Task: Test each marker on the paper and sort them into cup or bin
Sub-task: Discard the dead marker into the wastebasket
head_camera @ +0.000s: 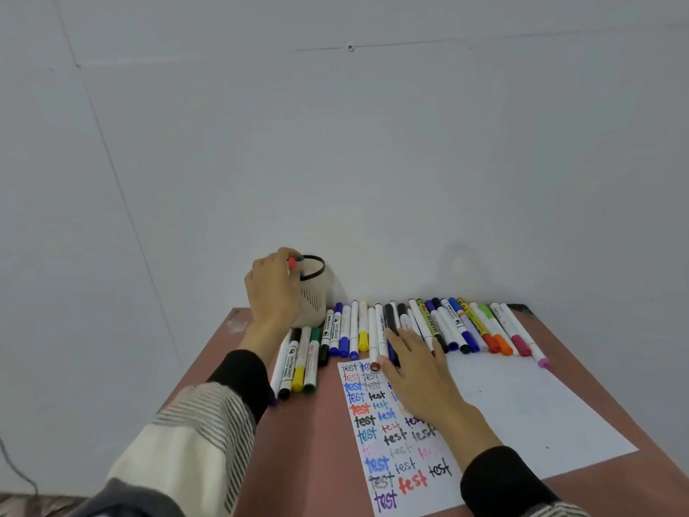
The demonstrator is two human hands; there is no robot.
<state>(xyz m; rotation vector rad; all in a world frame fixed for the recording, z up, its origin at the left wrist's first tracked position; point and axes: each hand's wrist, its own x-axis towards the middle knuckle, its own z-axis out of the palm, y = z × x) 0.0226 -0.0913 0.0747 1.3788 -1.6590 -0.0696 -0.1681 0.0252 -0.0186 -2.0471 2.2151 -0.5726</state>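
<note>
My left hand (269,287) is raised at the rim of the cream cup (312,292) with a black rim, at the table's back left. Its fingers grip markers whose red and green caps (295,263) show at the cup's mouth. My right hand (419,371) lies flat with straight fingers on the white paper (522,404), fingertips touching the long row of markers (440,326) along the back edge. The paper's left side is covered with the word "test" (391,438) in many colours.
Several more markers (298,361) lie in a small group in front of the cup. The reddish-brown table (309,442) stands against a white wall. No bin shows in view.
</note>
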